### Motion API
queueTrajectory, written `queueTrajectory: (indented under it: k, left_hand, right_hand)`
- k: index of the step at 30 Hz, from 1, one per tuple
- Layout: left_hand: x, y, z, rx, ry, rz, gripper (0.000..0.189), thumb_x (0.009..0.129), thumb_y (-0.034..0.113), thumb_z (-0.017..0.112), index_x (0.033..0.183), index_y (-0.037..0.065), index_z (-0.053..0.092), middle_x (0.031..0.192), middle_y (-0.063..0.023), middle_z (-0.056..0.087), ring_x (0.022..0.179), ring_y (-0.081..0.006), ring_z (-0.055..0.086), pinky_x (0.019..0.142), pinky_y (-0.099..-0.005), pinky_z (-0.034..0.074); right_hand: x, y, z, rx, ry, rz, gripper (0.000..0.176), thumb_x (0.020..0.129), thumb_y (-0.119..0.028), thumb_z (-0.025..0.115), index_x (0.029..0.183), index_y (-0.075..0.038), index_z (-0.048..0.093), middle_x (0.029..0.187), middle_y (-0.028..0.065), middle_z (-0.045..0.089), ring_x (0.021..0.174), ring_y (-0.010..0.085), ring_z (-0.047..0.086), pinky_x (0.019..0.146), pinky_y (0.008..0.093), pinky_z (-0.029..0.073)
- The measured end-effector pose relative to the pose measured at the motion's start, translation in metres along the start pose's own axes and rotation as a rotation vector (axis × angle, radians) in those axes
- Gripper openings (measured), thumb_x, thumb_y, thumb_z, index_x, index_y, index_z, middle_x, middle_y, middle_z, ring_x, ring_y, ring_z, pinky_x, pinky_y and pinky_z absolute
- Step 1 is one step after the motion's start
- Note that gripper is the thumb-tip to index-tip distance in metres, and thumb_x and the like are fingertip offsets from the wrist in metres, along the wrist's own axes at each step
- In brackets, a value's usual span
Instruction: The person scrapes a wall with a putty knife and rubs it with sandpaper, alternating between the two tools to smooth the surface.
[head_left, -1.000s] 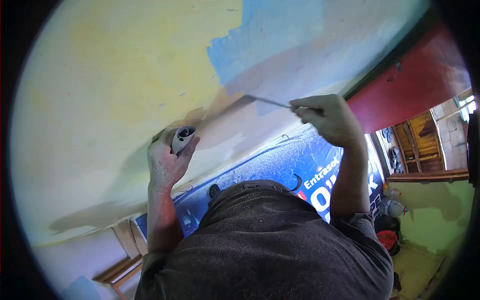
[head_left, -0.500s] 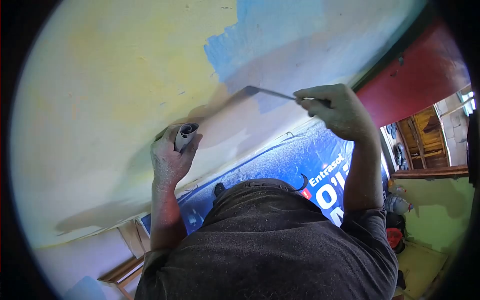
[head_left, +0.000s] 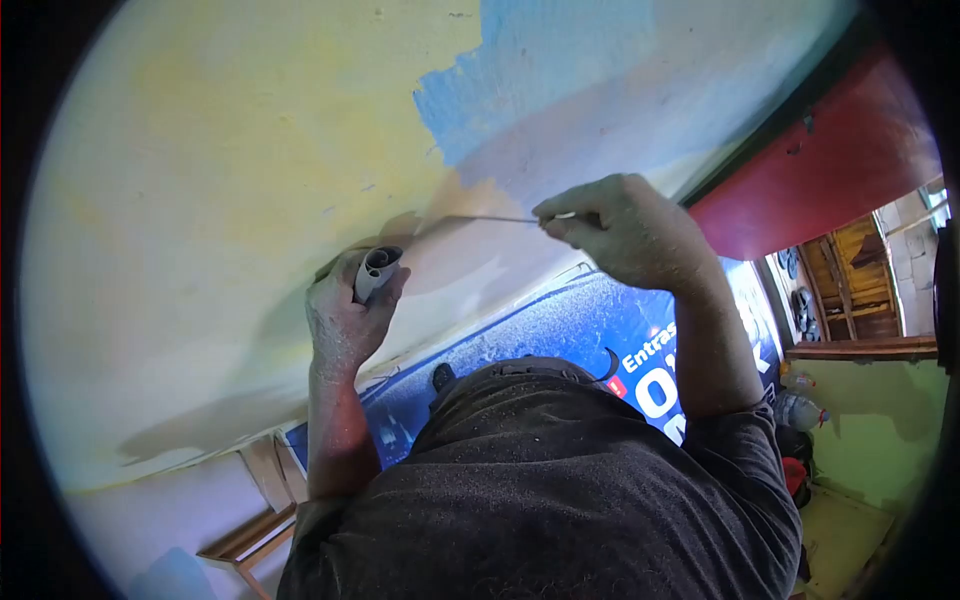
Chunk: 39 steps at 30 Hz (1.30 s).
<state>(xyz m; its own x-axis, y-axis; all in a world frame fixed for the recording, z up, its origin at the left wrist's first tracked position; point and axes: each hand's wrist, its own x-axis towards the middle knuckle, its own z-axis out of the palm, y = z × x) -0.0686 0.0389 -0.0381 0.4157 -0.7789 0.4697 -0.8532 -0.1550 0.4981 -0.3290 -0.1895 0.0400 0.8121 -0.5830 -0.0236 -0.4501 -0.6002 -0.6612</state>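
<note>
My left hand (head_left: 342,312), dusted with white powder, is wrapped round a rolled-up grey sheet (head_left: 379,270) and held close to the wall (head_left: 230,190). The roll's open end faces up; its material I cannot make out for certain. My right hand (head_left: 640,232) is closed on the handle of a scraper (head_left: 490,218). Its thin blade is seen nearly edge-on and points left at the wall, below a blue painted patch (head_left: 540,75). Whether the blade touches the wall is hard to tell. The wall is patchy yellow, white and blue.
A blue printed banner (head_left: 520,325), sprinkled with white dust, covers the floor along the wall's foot. A red panel (head_left: 820,160) stands at the right. Plastic bottles (head_left: 800,410) lie by a green wall (head_left: 880,410). A wooden frame (head_left: 245,535) is at lower left.
My right hand has moved left and slightly down with the scraper, its blade now lower on the wall. My left hand stays nearly in place with the roll.
</note>
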Motion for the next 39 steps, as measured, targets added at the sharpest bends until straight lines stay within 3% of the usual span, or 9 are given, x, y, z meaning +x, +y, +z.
queueTrajectory:
  k: [10,14,15,17,22,25,28,37,39]
  left_hand:
    - [-0.001,-0.002,0.002,-0.047,0.016,0.003,0.034,0.088,0.02,0.097,0.115,0.008,0.078,0.102,-0.0126,0.082,0.087,-0.0302,0.08,0.08,-0.0408,0.063]
    - [-0.002,0.005,0.002,-0.013,0.005,-0.027,0.034,0.089,0.021,0.096,0.115,0.008,0.079,0.102,-0.0147,0.082,0.088,-0.0302,0.08,0.08,-0.0409,0.063]
    - [-0.002,0.009,0.001,0.007,0.002,-0.044,0.034,0.089,0.02,0.096,0.115,0.007,0.079,0.102,-0.015,0.082,0.089,-0.0305,0.079,0.08,-0.0409,0.063]
    - [-0.003,0.014,0.006,-0.002,-0.011,-0.042,0.032,0.091,0.019,0.094,0.115,0.007,0.078,0.107,-0.0157,0.082,0.093,-0.0319,0.079,0.084,-0.0403,0.063]
    - [0.0,0.045,0.045,-0.131,-0.065,0.363,0.029,0.09,0.008,0.089,0.112,0.006,0.069,0.138,-0.0213,0.077,0.104,-0.0358,0.081,0.085,-0.0441,0.066]
    - [0.007,0.058,0.064,-0.084,-0.035,0.425,0.026,0.091,0.009,0.086,0.11,0.006,0.068,0.126,-0.0157,0.079,0.082,-0.0295,0.081,0.065,-0.0405,0.064]
    - [0.019,0.057,0.069,-0.173,-0.046,0.485,0.023,0.092,0.007,0.084,0.108,0.007,0.068,0.105,-0.0112,0.077,0.077,-0.0295,0.078,0.063,-0.0417,0.061]
    - [0.039,0.087,0.075,-0.179,-0.004,0.272,0.025,0.092,0.008,0.086,0.114,0.012,0.074,0.096,-0.0096,0.075,0.083,-0.0301,0.078,0.07,-0.0424,0.06]
    - [0.041,0.085,0.079,-0.177,-0.05,0.241,0.025,0.092,0.008,0.086,0.113,0.011,0.074,0.097,-0.0106,0.075,0.084,-0.0324,0.078,0.072,-0.0432,0.06]
  right_hand:
    - [-0.025,0.004,-0.032,0.162,0.184,0.016,0.028,0.103,-0.015,0.076,0.127,-0.001,0.084,0.105,0.0213,0.085,0.092,0.0247,0.081,0.084,0.0394,0.062]
    - [-0.015,0.003,-0.029,0.111,0.044,0.059,0.028,0.104,-0.019,0.075,0.124,-0.002,0.084,0.109,0.0225,0.085,0.096,0.0286,0.082,0.088,0.0416,0.063]
    - [-0.008,0.006,-0.008,0.051,0.005,0.01,0.029,0.103,-0.019,0.079,0.128,-0.004,0.084,0.097,0.0173,0.085,0.084,0.016,0.076,0.074,0.0348,0.059]
    - [-0.006,0.012,0.024,-0.056,-0.03,0.002,0.031,0.102,-0.02,0.078,0.126,-0.001,0.083,0.102,0.0192,0.085,0.093,0.0187,0.08,0.082,0.0367,0.062]
    - [-0.021,0.027,0.014,0.179,-0.116,0.089,0.03,0.096,-0.013,0.074,0.121,0.002,0.079,0.115,0.0205,0.085,0.111,0.0332,0.082,0.098,0.0445,0.063]
    - [-0.04,0.026,0.008,0.333,-0.18,0.044,0.03,0.097,-0.004,0.075,0.125,0.007,0.075,0.118,0.0229,0.084,0.109,0.0286,0.082,0.093,0.0401,0.065]
    - [-0.052,0.03,0.006,0.515,-0.135,0.058,0.027,0.1,-0.002,0.076,0.126,0.007,0.074,0.119,0.0221,0.084,0.102,0.0205,0.081,0.086,0.0342,0.065]
    - [-0.045,0.077,0.067,1.083,0.415,-0.234,0.028,0.098,0.001,0.085,0.122,0.003,0.072,0.116,0.0133,0.08,0.102,0.0136,0.073,0.09,0.0297,0.06]
    - [-0.038,0.078,0.079,1.201,0.368,-0.201,0.025,0.098,0.003,0.083,0.12,0.0,0.071,0.118,0.0096,0.076,0.109,0.0149,0.072,0.097,0.0331,0.059]
